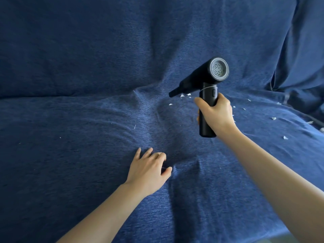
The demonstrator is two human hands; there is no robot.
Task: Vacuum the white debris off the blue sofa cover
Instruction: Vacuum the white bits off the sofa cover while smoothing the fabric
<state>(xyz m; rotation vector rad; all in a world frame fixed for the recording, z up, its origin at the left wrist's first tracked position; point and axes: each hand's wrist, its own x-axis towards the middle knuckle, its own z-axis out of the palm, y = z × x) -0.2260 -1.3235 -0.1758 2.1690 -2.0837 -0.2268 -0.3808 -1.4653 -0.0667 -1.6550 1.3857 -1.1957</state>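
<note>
A blue sofa cover (78,120) fills the view, wrinkled at the middle. My right hand (216,114) grips the handle of a black handheld vacuum (201,78). Its nozzle points left and down, just above the cover. White debris (182,95) lies right under the nozzle tip, and another flake (170,104) sits a little lower left. More white flakes (273,118) are scattered over the seat to the right of the vacuum. My left hand (149,170) rests on the cover in front, with its fingers lightly bent and pressing the fabric.
The sofa back (105,41) rises behind the seat. A blue cushion or arm (301,50) stands at the far right. A few tiny white specks (135,126) lie on the left seat. The front edge of the seat is at the bottom right.
</note>
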